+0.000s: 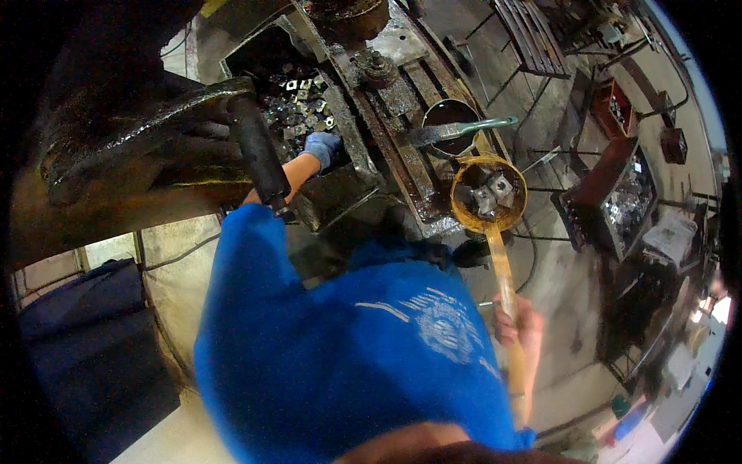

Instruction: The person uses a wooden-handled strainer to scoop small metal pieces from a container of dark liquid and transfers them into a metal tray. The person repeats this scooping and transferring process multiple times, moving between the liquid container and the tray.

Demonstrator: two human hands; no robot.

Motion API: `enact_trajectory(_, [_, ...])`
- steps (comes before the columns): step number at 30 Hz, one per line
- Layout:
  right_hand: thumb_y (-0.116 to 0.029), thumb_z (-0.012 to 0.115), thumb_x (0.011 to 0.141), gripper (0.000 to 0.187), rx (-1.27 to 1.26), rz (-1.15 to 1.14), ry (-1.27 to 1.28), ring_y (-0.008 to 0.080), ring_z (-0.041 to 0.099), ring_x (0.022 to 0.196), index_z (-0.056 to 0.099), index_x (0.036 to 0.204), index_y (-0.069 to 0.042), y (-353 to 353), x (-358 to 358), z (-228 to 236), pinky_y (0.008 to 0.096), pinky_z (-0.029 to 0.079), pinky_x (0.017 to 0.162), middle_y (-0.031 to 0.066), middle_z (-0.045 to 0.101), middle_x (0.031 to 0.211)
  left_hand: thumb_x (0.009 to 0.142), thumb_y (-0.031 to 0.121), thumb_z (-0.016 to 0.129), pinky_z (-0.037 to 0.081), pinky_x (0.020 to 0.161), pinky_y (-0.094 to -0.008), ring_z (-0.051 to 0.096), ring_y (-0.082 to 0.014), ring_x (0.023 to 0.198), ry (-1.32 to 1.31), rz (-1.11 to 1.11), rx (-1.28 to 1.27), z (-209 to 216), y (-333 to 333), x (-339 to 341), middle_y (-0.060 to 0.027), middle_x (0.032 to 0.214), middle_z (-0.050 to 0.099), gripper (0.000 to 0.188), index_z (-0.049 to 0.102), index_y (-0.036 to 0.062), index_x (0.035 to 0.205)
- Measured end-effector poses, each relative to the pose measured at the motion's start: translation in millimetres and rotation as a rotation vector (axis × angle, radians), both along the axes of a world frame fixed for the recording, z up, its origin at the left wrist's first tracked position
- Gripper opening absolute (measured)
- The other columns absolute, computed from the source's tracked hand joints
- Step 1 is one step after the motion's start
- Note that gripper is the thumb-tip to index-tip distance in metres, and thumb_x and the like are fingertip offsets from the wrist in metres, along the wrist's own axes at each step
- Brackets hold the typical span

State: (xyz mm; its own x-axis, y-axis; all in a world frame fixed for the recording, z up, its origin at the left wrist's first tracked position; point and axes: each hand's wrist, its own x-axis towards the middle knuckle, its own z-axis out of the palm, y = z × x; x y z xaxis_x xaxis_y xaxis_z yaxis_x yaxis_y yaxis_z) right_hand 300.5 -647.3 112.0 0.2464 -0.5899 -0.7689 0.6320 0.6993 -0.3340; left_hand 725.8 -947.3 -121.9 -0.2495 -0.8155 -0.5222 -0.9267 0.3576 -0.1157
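My right hand (519,321) is wrapped round the long wooden handle (501,271) of a round yellow scoop (454,203). Several small metal parts (493,193) lie inside the scoop, which is held beside the machine bed. On the far left, my left hand (323,148), in a blue-grey glove, reaches to the edge of a dark bin full of small metal pieces (305,104). Its fingers are hidden, so whether it grips a piece does not show.
A brush with a green handle (495,124) rests across a round can (443,116) on the oily machine bed (410,166). A thick dark cylinder (259,147) stands close to my left forearm. To the right are a crate of metal parts (630,205) and a red bin (610,108).
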Motion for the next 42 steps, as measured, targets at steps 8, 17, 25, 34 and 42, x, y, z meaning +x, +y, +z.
enact_trajectory(8, [-0.044,0.054,0.073,0.057,-0.110,0.065,0.027,0.0035,0.031,0.038,0.047,0.104,0.003,3.1,-0.1,-3.1,0.0170,0.024,0.030,-0.0016,0.036,0.060,0.074,0.038,0.053,0.049,0.068,-0.0385,0.062,-0.0293,0.083,-0.003,0.041,0.074,13.5,4.4,-16.2,-0.0130,0.088,0.064,0.033,0.066,0.0106,0.085])
enact_trajectory(17, [-0.028,0.056,0.067,0.046,0.015,-0.010,-0.041,0.0056,0.036,0.039,0.049,0.102,0.001,-0.2,-3.0,0.8,0.0197,0.029,0.030,0.0005,0.041,0.060,0.059,0.014,0.060,0.050,0.068,-0.0377,0.060,-0.0306,0.084,0.036,-0.007,-0.119,48.3,4.5,-9.8,-0.0129,0.088,0.063,0.023,0.065,0.0115,0.082])
enact_trajectory(25, [-0.025,0.054,0.066,0.045,-0.031,-0.004,-0.095,0.0051,0.038,0.041,0.049,0.101,0.001,3.3,-7.5,-6.4,0.0193,0.030,0.030,0.0012,0.042,0.063,0.065,0.036,0.067,0.048,0.061,-0.0353,0.062,-0.0255,0.068,0.856,0.399,-0.366,131.4,65.1,-25.3,-0.0116,0.076,0.063,0.036,0.065,0.0094,0.089])
enact_trajectory(34, [-0.012,0.044,0.071,0.034,-0.082,-0.023,-0.127,0.0046,0.035,0.041,0.048,0.101,0.002,2.5,-7.4,-3.0,0.0193,0.029,0.031,0.0021,0.042,0.064,0.068,0.037,0.063,0.045,0.051,-0.0357,0.059,-0.0260,0.062,0.817,-0.733,-0.394,209.7,84.6,-265.4,-0.0070,0.071,0.057,0.033,0.057,0.0106,0.088])
enact_trajectory(42, [-0.013,0.043,0.072,0.032,-0.132,-0.048,-0.207,0.0046,0.036,0.044,0.048,0.100,0.002,9.0,-13.5,-12.7,0.0189,0.030,0.033,0.0012,0.042,0.067,0.067,0.034,0.062,0.046,0.063,-0.0417,0.060,-0.0299,0.074,0.378,-0.956,-0.120,229.8,53.0,-331.3,-0.0116,0.077,0.061,0.030,0.061,0.0105,0.086])
